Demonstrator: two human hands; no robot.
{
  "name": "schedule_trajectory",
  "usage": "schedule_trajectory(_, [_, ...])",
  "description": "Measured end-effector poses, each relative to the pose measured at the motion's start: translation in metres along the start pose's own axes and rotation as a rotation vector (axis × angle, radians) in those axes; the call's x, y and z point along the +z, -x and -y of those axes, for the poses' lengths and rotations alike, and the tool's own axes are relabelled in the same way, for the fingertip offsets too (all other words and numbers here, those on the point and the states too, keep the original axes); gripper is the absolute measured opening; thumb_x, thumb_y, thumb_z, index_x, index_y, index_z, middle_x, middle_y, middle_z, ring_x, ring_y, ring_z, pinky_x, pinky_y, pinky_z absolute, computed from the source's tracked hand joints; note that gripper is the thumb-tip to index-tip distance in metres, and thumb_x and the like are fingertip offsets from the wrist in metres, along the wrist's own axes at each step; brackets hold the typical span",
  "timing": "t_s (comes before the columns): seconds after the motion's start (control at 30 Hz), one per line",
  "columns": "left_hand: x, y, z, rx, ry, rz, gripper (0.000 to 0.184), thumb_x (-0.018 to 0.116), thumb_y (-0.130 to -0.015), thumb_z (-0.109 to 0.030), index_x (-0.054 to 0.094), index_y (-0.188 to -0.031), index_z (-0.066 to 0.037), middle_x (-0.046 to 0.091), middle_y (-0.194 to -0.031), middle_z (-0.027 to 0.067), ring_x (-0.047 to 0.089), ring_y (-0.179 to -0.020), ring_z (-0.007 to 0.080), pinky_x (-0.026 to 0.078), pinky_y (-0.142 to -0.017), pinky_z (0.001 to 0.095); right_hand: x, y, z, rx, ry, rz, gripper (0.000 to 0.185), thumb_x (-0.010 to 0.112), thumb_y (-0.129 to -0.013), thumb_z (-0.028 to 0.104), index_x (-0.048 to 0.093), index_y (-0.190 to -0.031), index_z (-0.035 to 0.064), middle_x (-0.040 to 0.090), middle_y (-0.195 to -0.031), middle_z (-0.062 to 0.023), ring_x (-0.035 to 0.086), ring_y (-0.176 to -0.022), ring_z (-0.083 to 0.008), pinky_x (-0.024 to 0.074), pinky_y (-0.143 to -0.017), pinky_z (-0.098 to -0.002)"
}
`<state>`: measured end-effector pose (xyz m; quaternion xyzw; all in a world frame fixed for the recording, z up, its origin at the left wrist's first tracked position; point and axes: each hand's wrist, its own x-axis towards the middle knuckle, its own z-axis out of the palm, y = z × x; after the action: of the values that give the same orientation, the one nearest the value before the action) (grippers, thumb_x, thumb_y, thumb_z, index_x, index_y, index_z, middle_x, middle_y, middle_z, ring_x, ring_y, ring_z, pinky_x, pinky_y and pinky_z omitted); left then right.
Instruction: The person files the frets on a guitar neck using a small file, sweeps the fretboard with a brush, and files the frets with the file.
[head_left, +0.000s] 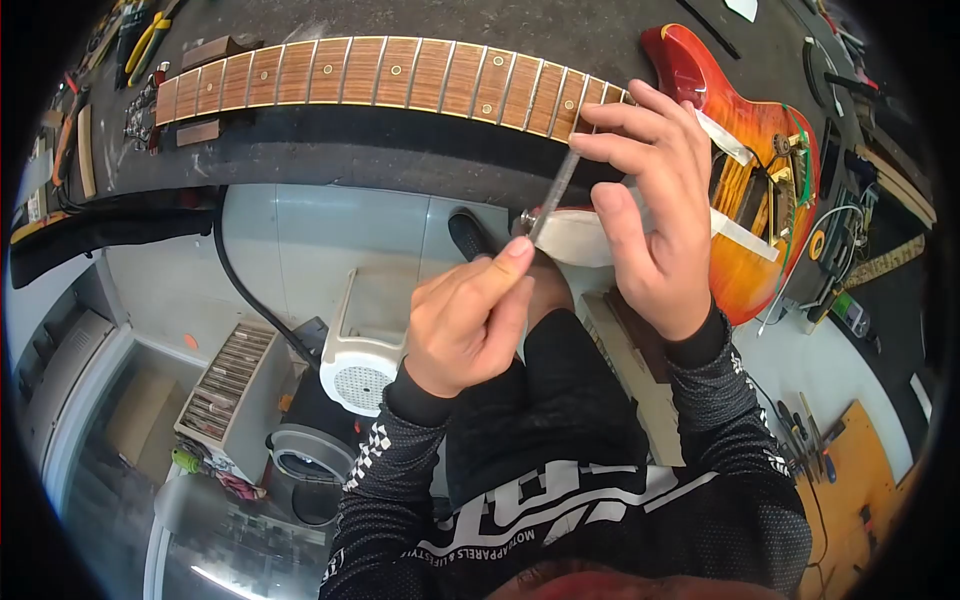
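An electric guitar lies on the dark bench, its sunburst body at the right and its wooden fretboard stretching left. White tape covers parts of the body. My left hand pinches the lower end of a thin metal strip between thumb and fingers. The strip slants up to the edge of the fretboard near the body. My right hand is spread beside the strip's upper end, fingertips over the last frets; whether they touch the strip is unclear.
Pliers and other tools lie on the bench at the far left. Wooden blocks sit by the headstock. Below the bench are a white stool and a box of slats. Screwdrivers are at the lower right.
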<state>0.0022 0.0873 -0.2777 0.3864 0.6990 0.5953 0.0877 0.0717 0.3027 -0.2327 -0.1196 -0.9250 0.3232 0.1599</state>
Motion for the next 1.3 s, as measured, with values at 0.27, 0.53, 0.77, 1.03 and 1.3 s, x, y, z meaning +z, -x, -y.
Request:
schedule_trajectory(0.27, [0.001,-0.018,0.003,0.061,-0.254,0.094,0.050,0.079,-0.086,0.017,0.075,-0.133,0.003,0.070,-0.080,0.0100,0.061,-0.057,0.0216,0.049,-0.054,0.0338,-0.003,-0.025,-0.006,0.045,-0.079,0.035,0.015,0.071,-0.105,0.016,0.077,-0.097,0.0036,0.075,-0.121,-0.0077,0.059,-0.134,-0.0345,0.0382,-0.124,-0.0521])
schedule_trajectory(0.53, [0.019,-0.031,0.012,0.024,-0.339,-0.029,0.063,0.075,-0.081,0.015,0.075,-0.142,0.001,0.054,-0.069,0.0048,0.056,-0.055,0.0221,0.048,-0.054,0.0371,0.004,-0.027,-0.021,0.044,0.050,-0.064,0.025,0.081,-0.096,0.016,0.078,-0.121,0.0101,0.072,-0.132,-0.0071,0.060,-0.135,-0.0353,0.0385,-0.121,-0.0545])
schedule_trajectory(0.77, [0.020,-0.027,0.014,-0.044,-0.361,-0.021,0.064,0.074,-0.080,0.016,0.075,-0.143,0.000,0.054,-0.068,0.0056,0.056,-0.054,0.0227,0.047,-0.054,0.0379,0.001,-0.010,-0.019,-0.044,0.222,0.125,0.053,0.077,-0.093,0.002,0.076,-0.142,0.0206,0.064,-0.157,-0.0136,0.055,-0.154,-0.0377,0.0285,-0.132,-0.0613])
schedule_trajectory(1.03, [0.017,-0.017,0.005,-0.097,-0.403,0.017,0.062,0.074,-0.081,0.015,0.075,-0.142,0.001,0.053,-0.070,0.0069,0.056,-0.056,0.0250,0.047,-0.054,0.0388,0.004,-0.006,-0.021,-0.058,0.244,0.151,0.061,0.070,-0.090,-0.005,0.080,-0.141,0.0272,0.061,-0.163,-0.0149,0.055,-0.154,-0.0383,0.0352,-0.128,-0.0598])
schedule_trajectory(1.3, [0.015,-0.009,0.003,-0.140,-0.375,0.035,0.062,0.072,-0.083,0.017,0.075,-0.142,0.000,0.056,-0.072,0.0095,0.059,-0.058,0.0266,0.049,-0.056,0.0388,0.008,-0.004,-0.021,-0.074,0.279,0.127,0.063,0.067,-0.089,-0.005,0.079,-0.142,0.0270,0.062,-0.161,-0.0144,0.057,-0.151,-0.0378,0.0401,-0.124,-0.0570])
